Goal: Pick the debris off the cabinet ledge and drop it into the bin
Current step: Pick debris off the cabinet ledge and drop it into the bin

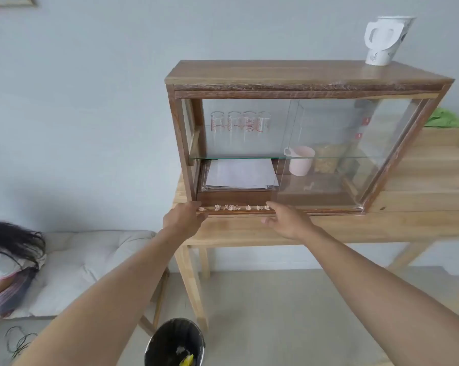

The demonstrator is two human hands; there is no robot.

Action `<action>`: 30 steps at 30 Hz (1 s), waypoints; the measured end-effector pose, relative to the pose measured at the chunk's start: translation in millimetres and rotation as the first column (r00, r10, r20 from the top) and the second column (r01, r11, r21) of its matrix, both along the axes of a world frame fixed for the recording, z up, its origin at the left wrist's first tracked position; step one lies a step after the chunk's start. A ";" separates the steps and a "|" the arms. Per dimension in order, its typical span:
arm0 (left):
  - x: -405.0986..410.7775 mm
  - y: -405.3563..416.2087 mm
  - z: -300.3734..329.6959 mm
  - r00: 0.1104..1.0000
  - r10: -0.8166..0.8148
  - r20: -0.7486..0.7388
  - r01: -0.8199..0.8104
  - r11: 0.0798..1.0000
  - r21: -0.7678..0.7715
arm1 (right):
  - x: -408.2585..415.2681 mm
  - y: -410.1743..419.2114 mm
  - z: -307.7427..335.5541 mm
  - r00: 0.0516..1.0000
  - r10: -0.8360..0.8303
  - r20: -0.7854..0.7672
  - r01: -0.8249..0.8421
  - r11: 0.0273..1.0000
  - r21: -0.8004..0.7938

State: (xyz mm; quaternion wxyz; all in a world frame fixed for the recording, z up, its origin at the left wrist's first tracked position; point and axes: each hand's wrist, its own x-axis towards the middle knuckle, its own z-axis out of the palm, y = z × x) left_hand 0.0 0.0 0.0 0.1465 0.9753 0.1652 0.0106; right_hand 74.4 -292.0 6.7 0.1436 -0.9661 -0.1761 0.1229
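Several small pale crumpled bits of debris [232,207] lie in a row on the front ledge [239,212] of a wooden glass-fronted cabinet [302,77]. My left hand [184,218] reaches to the ledge's left end, its fingertips at the leftmost bit. My right hand [286,220] is at the row's right end, fingers spread, fingertips touching the ledge beside the last bit. Neither hand visibly holds anything. A round bin [154,342] with a black liner stands on the floor below, with some yellow and pale scraps inside.
The cabinet sits on a light wooden table [381,228], with a white paper cup [384,40] on top. Inside are papers, a pink cup [301,161] and glass beakers. A person sits on a cushioned bench [85,262] at the left. Cables lie on the floor.
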 end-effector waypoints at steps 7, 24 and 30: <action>19.2 -1.8 -20.6 0.991 0.129 0.037 -0.127 0.991 -0.047 | 15.0 11.6 -15.7 0.990 -0.039 0.135 0.045 0.998 -0.039; 21.1 -13.8 -25.1 0.962 0.067 0.263 0.000 0.969 -0.248 | 39.0 12.0 -29.4 0.930 0.031 0.367 -0.026 0.999 -0.019; 35.1 -23.6 -20.0 0.962 -0.009 0.272 0.077 0.968 -0.240 | 37.8 27.1 -27.6 0.960 -0.066 0.272 0.009 0.978 0.207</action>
